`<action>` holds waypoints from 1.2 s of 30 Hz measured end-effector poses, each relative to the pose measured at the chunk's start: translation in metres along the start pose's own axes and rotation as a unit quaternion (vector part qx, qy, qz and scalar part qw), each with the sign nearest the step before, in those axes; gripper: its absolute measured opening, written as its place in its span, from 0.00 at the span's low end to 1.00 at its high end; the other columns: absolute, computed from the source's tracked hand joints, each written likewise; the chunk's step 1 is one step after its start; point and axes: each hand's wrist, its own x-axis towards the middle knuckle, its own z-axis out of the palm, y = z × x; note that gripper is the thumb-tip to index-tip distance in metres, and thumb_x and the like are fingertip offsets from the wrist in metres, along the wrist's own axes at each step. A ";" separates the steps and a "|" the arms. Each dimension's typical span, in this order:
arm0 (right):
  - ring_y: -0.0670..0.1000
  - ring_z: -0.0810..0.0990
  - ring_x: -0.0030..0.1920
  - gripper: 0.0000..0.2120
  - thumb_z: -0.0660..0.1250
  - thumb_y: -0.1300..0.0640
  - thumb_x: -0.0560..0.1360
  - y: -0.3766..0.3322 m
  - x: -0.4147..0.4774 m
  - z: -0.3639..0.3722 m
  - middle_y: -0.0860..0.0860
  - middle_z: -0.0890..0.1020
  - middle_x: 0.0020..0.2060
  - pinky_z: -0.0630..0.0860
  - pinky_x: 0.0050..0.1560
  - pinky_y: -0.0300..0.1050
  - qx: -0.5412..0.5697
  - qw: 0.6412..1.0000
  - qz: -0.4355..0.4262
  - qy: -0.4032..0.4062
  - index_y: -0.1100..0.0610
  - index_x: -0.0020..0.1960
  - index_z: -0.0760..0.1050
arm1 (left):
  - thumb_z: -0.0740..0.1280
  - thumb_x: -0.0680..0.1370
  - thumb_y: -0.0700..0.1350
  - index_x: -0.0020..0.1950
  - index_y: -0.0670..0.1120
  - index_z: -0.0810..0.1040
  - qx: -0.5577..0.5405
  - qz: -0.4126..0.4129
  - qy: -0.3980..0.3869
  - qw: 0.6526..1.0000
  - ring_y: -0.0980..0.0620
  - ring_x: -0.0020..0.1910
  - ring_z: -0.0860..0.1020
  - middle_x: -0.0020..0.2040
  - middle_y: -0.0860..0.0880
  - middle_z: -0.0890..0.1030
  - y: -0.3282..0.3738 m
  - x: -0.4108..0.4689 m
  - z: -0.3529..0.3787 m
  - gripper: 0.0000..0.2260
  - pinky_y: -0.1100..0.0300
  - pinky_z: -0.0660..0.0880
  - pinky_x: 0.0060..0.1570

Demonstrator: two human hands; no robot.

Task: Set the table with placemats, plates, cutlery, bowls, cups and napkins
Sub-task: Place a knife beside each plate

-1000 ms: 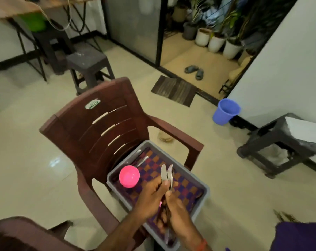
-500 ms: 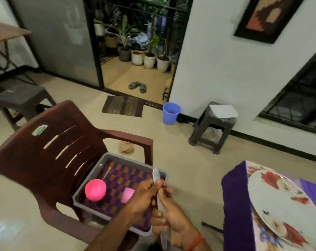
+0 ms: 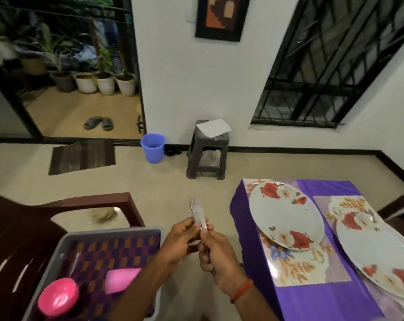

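Cutlery (image 3: pixel 197 213), metal, bundled, tips toward 12 o'clock; held in the air between tray and desk. Left hand (image 3: pixel 179 242): fingers pinched on the bundle just below the tips. Right hand (image 3: pixel 219 258): fingers curled round the handles lower down. At 3 o'clock: desk (image 3: pixel 254 262) under purple cloth, floral plate (image 3: pixel 286 216) on placemat (image 3: pixel 307 269); second plate (image 3: pixel 377 251) at 4 o'clock. At 8 o'clock: grey tray (image 3: pixel 113 230) on brown chair (image 3: pixel 92 200), holding pink bowl (image 3: pixel 57 297) and pink cup (image 3: pixel 121 278) on its side. At 11 o'clock, well apart: blue bucket (image 3: pixel 152 148)
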 end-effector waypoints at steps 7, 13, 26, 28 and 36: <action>0.45 0.73 0.28 0.13 0.59 0.55 0.85 -0.013 0.021 -0.046 0.52 0.76 0.33 0.64 0.24 0.38 0.021 0.997 -0.018 0.066 0.59 0.57 0.80 | 0.62 0.84 0.42 0.62 0.42 0.82 0.014 -0.039 -0.056 0.998 0.45 0.43 0.81 0.56 0.41 0.85 0.002 0.036 0.045 0.11 0.50 0.79 0.42; 0.45 0.81 0.35 0.13 0.59 0.52 0.84 -0.027 0.043 -0.082 0.48 0.82 0.36 0.76 0.33 0.41 -0.038 0.992 -0.039 0.117 0.53 0.55 0.81 | 0.62 0.84 0.44 0.58 0.40 0.84 0.029 -0.076 -0.069 0.994 0.36 0.49 0.78 0.54 0.34 0.84 0.008 0.071 0.087 0.13 0.50 0.79 0.38; 0.51 0.83 0.35 0.12 0.68 0.51 0.78 -0.023 0.076 -0.163 0.52 0.84 0.35 0.83 0.42 0.53 -0.258 0.934 -0.095 0.229 0.58 0.42 0.84 | 0.61 0.86 0.44 0.60 0.44 0.81 0.187 -0.103 -0.091 0.973 0.38 0.43 0.86 0.47 0.40 0.87 0.003 0.126 0.140 0.10 0.38 0.83 0.44; 0.51 0.84 0.36 0.09 0.71 0.52 0.77 -0.016 0.078 -0.171 0.50 0.84 0.36 0.84 0.42 0.53 -0.217 0.940 -0.095 0.247 0.56 0.43 0.84 | 0.60 0.86 0.44 0.59 0.44 0.81 0.197 -0.108 -0.091 0.970 0.39 0.42 0.86 0.48 0.40 0.87 0.002 0.132 0.145 0.11 0.43 0.84 0.39; 0.55 0.85 0.37 0.06 0.68 0.59 0.80 -0.001 0.066 -0.237 0.52 0.84 0.36 0.82 0.38 0.42 -0.019 0.925 -0.043 0.377 0.61 0.47 0.81 | 0.61 0.86 0.45 0.62 0.43 0.76 0.196 -0.164 -0.103 0.961 0.35 0.44 0.86 0.51 0.42 0.87 -0.009 0.169 0.173 0.09 0.38 0.84 0.44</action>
